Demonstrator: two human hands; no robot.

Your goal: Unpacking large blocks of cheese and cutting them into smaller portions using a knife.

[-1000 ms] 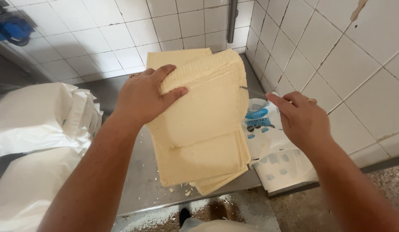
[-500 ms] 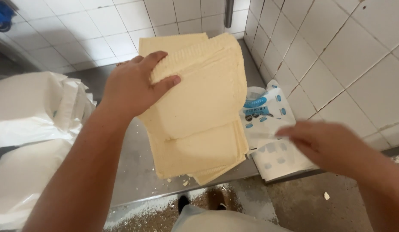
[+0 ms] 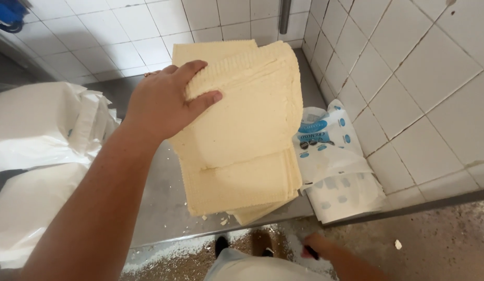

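Lying at the far left, white bulging sacks crowd the steel counter. The left hand presses flat, fingers spread open, on a stack of pale yellow ridged sheets mid-counter, apparently steadying it; lifting one sheet would call for a pinch at an edge. Right of the stack lies a white-and-blue plastic bag. The right hand hangs low, seemingly closed around something dark, though I cannot tell. White tiled walls enclose the corner; crumbs litter the floor.
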